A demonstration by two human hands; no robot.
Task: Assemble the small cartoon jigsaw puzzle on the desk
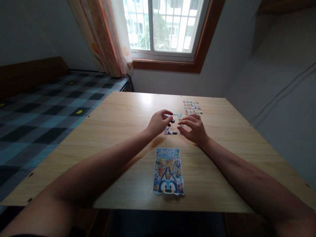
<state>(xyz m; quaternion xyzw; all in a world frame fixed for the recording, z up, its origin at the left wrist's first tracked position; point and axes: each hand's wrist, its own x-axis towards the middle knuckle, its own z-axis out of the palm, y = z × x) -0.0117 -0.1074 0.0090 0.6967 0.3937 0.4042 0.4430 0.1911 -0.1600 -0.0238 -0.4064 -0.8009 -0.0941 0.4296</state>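
Observation:
My left hand (159, 122) reaches over a partly joined jigsaw puzzle (171, 133), pinching a small dark puzzle piece (172, 121) between thumb and fingers. My right hand (194, 128) hovers at the puzzle's right side, its thumb and fingers parted and nothing visible between them. The puzzle forms a rectangular border with bare wood inside it; both hands cover parts of its sides. Nearer to me lies a printed picture sheet (169, 171) with the word "Bluey" and a torn lower edge.
Loose puzzle pieces (192, 107) are laid out in rows beyond my right hand. All this rests on a light wooden table (118, 118). A bed with a checked cover (54, 108) stands to the left, and a curtain (106, 39) hangs beside the window (170, 28).

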